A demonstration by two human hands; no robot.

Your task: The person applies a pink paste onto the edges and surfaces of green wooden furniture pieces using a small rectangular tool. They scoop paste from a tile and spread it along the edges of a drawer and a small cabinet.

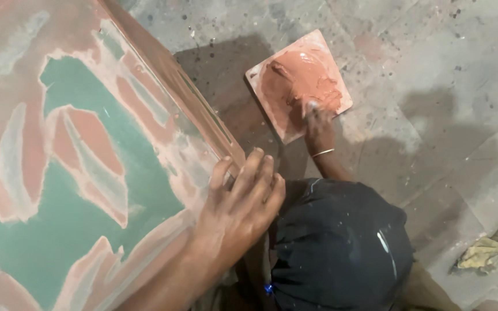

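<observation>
Head view: right hand [318, 128] scoops reddish putty [298, 80].

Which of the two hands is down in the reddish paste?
The right hand, wearing a thin bangle, dips into the paste on the square tile lying on the floor. The left hand rests on the panel's edge.
</observation>
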